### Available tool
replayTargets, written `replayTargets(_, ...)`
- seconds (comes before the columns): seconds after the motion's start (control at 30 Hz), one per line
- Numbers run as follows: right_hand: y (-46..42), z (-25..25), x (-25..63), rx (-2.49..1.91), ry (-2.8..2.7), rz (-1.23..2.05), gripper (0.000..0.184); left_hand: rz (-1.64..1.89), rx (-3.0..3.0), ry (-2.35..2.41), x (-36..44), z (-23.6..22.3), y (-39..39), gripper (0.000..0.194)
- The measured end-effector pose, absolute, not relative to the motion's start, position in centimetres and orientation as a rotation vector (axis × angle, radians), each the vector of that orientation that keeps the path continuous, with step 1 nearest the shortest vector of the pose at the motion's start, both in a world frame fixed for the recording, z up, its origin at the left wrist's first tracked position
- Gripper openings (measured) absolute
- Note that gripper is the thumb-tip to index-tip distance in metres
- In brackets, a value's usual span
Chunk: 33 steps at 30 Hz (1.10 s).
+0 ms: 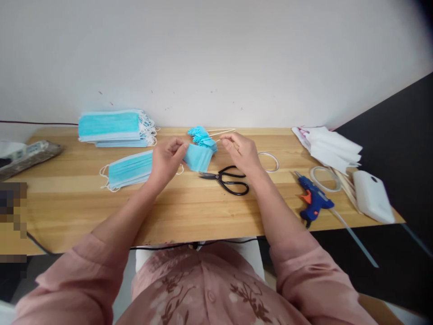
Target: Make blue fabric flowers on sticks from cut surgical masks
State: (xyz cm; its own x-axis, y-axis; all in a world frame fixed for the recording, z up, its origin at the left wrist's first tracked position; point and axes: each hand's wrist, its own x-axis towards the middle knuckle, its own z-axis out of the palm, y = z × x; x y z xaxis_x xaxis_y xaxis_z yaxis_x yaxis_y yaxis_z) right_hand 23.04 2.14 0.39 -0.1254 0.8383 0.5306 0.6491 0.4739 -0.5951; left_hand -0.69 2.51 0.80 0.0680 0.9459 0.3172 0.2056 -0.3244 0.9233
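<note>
- Your left hand (164, 163) pinches the blue sheet (199, 158), twelve o'clock; seemingly unfinished.
- Your right hand (244, 153) pinches a pale strand (218, 140).
- Ruffled clusters (200, 135) beyond: apparently done.
- Mask stack (110, 126), eleven o'clock: apparently unused.

- Bright, even light on the wall (209, 54)
- Faint, soft shadows on the tabletop (182, 212)
- Far right corner darkens
- Pixelated patch at left
- Edges look stretched

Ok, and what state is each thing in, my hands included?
Left hand: pinching
Blue sheet: held by left hand
Right hand: pinching, contents unclear
Ruffled blue pieces: bunched
Mask stack: piled, ear loops attached
Loose mask: lying flat
Scissors: lying flat
Glue gun: on its side, glue stick behind
Tape rolls: lying flat
</note>
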Motion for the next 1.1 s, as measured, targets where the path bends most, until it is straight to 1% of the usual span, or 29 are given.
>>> replayTargets(0.17,1.0,0.5,21.1,-1.016,-2.003,0.282,0.036,1.224,1.796,1.043,0.2,0.6,1.0,0.023)
replayTargets(0.33,0.3,0.4,19.8,-1.022,-2.042,0.366,0.039,1.237,1.834,0.996,0.7,0.7,0.2,0.03)
replayTargets(0.43,0.1,0.7,19.5,-1.122,-1.801,0.534,0.041,1.272,1.671,0.958,0.8,1.5,0.2,0.038)
replayTargets(0.53,0.2,0.7,19.3,-1.16,-1.451,0.729,0.046,1.252,1.469,0.897,0.8,1.8,0.2,0.053)
replayTargets(0.63,0.7,0.2,19.0,-1.139,-1.23,0.828,0.051,1.085,1.383,0.753,1.2,1.2,0.1,0.073)
replayTargets(0.7,1.0,-0.3,19.0,-1.145,-1.167,0.806,0.05,0.978,1.454,0.712,1.5,0.6,-0.1,0.078)
replayTargets(0.77,1.0,-0.6,19.0,-1.174,-1.172,0.747,0.046,0.905,1.595,0.78,1.8,0.1,-0.5,0.071)
replayTargets(0.87,0.9,-0.8,19.0,-1.229,-1.231,0.643,0.042,0.827,1.736,0.959,2.2,-0.5,-0.9,0.052)
replayTargets(0.93,0.8,-0.8,19.0,-1.238,-1.24,0.586,0.041,0.799,1.767,1.015,2.4,-0.9,-0.9,0.043)
replayTargets(1.0,0.8,-0.9,19.0,-1.226,-1.224,0.548,0.04,0.788,1.789,1.028,2.5,-1.4,-0.8,0.04)
replayTargets(1.1,0.9,-1.1,19.0,-1.236,-1.207,0.511,0.04,0.776,1.823,1.031,2.6,-1.8,-0.8,0.039)
